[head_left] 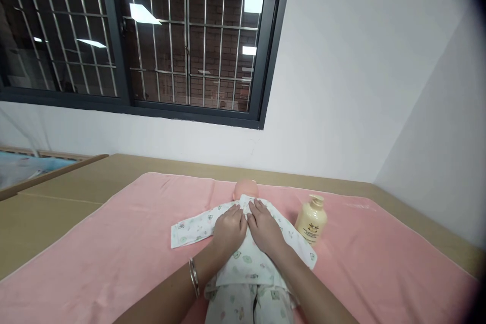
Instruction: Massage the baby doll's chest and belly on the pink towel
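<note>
A baby doll (245, 189) lies on its back on a pink towel (125, 243), head away from me, dressed in a white printed top (193, 228) and matching trousers (243, 306). My left hand (228, 228) and my right hand (266, 228) both rest flat on the doll's chest, side by side, fingers pointing toward the head and touching the top's collar. A bracelet sits on my left wrist. Neither hand grips anything.
A cream pump bottle (312, 218) stands on the towel just right of the doll. The towel covers a tan table (49, 207) set against a white wall under a barred window (152, 35). A second surface shows at far left.
</note>
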Demonstrator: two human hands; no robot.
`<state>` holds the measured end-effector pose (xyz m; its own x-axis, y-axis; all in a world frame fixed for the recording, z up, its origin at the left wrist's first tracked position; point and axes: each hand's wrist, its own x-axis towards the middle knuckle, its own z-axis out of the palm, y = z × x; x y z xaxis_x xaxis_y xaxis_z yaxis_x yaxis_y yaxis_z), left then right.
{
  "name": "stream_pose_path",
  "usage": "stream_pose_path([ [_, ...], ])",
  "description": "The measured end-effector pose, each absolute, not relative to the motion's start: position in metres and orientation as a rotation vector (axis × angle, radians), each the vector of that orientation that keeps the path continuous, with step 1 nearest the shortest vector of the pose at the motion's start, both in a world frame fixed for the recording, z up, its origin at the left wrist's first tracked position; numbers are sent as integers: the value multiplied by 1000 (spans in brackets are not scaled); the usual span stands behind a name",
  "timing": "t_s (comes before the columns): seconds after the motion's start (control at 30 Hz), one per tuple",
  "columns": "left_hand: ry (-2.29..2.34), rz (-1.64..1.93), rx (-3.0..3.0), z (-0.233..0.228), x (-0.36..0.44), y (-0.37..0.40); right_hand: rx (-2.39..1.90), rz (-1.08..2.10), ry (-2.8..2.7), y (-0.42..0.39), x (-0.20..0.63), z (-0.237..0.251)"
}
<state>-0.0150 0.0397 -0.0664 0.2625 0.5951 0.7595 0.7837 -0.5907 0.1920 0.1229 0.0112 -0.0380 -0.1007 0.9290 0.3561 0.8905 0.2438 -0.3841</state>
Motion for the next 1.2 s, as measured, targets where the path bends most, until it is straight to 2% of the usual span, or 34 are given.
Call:
stream_pose_path([
  [0.23, -1441, -1199, -2242, -63, -13, 31, -1654, 88, -1985, 15, 126, -40],
  [0.5, -1660, -1110, -2349, -60, -14, 36, -1803, -67, -1954, -2, 107, -35],
  [1.2, -1679, -1188, -2414, -62, -16, 39, -1708, -25, -1877, -3, 109, -43],
])
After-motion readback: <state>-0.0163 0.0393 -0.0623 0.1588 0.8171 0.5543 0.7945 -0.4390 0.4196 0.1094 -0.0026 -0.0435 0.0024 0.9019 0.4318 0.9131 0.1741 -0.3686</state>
